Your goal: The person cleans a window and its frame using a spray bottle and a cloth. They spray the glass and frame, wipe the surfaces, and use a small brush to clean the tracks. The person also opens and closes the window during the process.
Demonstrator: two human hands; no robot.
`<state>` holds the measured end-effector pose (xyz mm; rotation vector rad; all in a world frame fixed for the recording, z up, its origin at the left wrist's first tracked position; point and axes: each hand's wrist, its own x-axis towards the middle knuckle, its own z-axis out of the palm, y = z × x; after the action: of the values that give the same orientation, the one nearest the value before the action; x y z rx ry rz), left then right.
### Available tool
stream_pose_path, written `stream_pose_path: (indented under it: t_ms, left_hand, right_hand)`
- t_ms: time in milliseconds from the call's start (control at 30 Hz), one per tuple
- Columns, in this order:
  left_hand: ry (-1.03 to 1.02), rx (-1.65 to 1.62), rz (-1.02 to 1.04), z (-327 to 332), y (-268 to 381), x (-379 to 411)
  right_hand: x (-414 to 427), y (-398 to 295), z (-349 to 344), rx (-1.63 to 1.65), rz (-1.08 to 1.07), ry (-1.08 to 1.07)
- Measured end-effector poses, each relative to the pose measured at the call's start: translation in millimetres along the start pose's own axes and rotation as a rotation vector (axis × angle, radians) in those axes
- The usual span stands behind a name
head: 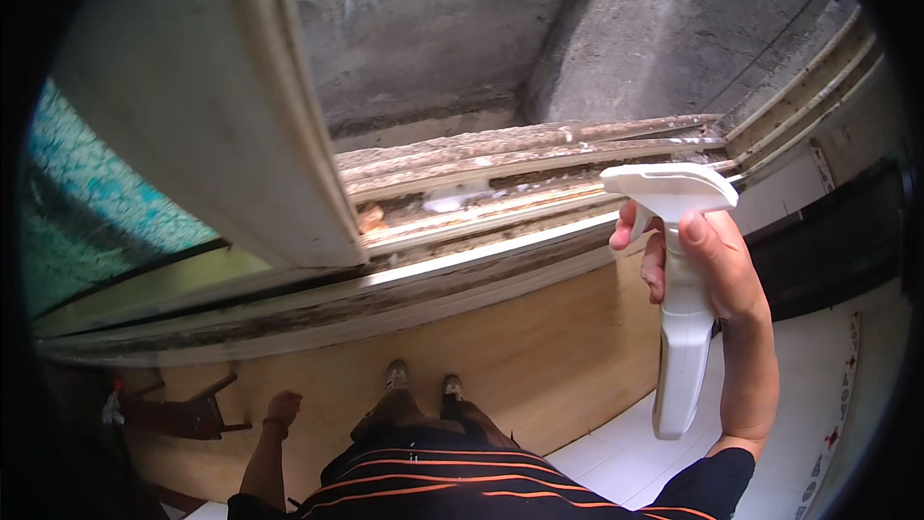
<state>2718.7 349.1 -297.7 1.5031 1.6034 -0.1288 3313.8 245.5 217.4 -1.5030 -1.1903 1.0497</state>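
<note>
My right hand (715,260) holds a white plastic spray bottle (686,325) by its neck, with fingers around the trigger. The bottle's head points left over the right part of a dirty sliding-window track (505,191). White foam (455,196) lies in a groove of the track, and a small brown scrap (372,218) sits near the edge of the window sash. Down at my left side hangs my left hand (284,406), its fingers curled and touching nothing; whether anything is inside them cannot be told.
A pale window sash (216,108) stands at the left, beside blue-green patterned glass (108,188). Beyond the track is a grey concrete wall (433,36). A dark red wooden stool (177,415) is at the lower left. White tiles (621,433) cover the wall at the right.
</note>
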Motion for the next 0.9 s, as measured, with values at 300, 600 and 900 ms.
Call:
stream_pose_path:
  t_ms: [300, 600, 900]
  left_hand:
    - [-0.134, 0.18, 0.07, 19, -7, 20]
    - [-0.252, 0.824, 0.412, -6, -39, 43]
    - [-0.553, 0.167, -0.079, -31, -86, 75]
  right_hand:
    - [31, -32, 48, -0.259, 0.136, -0.138]
    - [47, -34, 94, -0.132, 0.122, -0.189]
    - [6, -15, -24, -0.099, 0.133, 0.419]
